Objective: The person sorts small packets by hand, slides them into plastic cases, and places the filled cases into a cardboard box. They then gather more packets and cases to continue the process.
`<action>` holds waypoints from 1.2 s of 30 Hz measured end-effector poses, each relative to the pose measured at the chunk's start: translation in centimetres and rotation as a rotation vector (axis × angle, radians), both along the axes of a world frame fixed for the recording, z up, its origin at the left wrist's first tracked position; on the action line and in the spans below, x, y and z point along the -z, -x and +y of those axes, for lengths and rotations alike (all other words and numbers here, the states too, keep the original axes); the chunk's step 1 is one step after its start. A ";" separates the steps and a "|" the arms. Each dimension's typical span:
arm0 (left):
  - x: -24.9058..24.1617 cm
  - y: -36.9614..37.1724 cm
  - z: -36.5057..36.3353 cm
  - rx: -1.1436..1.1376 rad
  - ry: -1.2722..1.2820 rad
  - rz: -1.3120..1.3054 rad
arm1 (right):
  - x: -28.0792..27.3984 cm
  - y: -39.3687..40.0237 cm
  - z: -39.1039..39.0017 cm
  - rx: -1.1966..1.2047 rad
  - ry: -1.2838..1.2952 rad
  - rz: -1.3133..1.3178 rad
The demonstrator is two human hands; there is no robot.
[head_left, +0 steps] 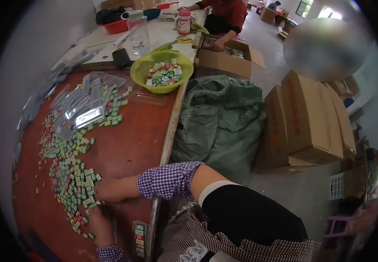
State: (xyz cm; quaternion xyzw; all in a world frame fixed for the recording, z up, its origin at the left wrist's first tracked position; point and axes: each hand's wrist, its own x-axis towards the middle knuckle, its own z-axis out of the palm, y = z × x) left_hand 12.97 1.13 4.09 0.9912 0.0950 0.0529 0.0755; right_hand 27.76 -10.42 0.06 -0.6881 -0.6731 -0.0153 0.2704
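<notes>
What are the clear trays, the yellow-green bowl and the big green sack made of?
Clear trays: probably thin, shiny plastic, since they're see-through and catch bright glare.
Bowl: likely smooth plastic, from its even colour and rounded rim.
Sack: looks like thin, slightly shiny fabric, because it crumples; the fibre I can't tell.

Pale grey wall (pixel 53 32) at left. Reddish-brown counter (pixel 132 139), worn pale edge; whitish table (pixel 86 48) just beyond. Grey floor (pixel 269 194) at right. Far window (pixel 304 8), daylight bright.
</notes>
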 end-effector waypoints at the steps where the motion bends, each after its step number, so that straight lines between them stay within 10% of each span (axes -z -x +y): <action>1: -0.1 0.2 -0.5 -0.010 -0.023 0.005 | 0.2 0.0 0.3 0.004 -0.026 0.005; 19: -1.5 2.8 -0.3 -0.093 -0.024 -0.027 | -2.0 -1.8 -1.9 0.064 -0.364 0.213; 26: -0.1 4.6 -2.8 0.330 -0.047 -0.240 | -3.2 4.0 -4.7 0.023 -0.065 0.136; 36: 0.9 9.3 -0.4 0.206 0.020 -0.301 | -3.6 2.0 -3.6 0.051 0.106 0.064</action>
